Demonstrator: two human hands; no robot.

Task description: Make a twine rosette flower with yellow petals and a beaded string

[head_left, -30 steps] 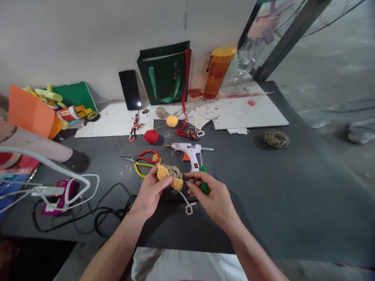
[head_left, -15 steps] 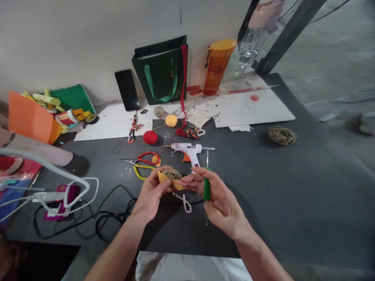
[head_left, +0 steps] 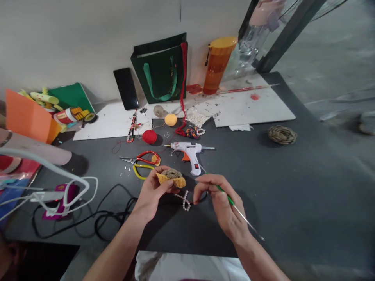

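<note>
My left hand [head_left: 152,191] is closed around a small yellow and grey-brown crocheted piece [head_left: 171,178], held just above the dark table. A short string of white pearl beads [head_left: 184,201] hangs from the piece. My right hand [head_left: 223,199] pinches a thin crochet hook with a green handle [head_left: 234,205], which slants down to the right. The two hands are a little apart, with the beads between them. A white hot glue gun [head_left: 190,152] lies just beyond the hands.
Red and yellow scissors [head_left: 143,162] lie left of the glue gun. A red yarn ball [head_left: 149,136], a yellow ball [head_left: 170,119], a green gift bag [head_left: 159,72], an orange tumbler [head_left: 218,64] and a twine coil [head_left: 281,135] sit farther back. Black cables [head_left: 96,214] trail at the left.
My right hand has drawn away from the crocheted piece, and the green-handled hook has swung from upright to slanting down-right. The left hand keeps its hold on the piece.
</note>
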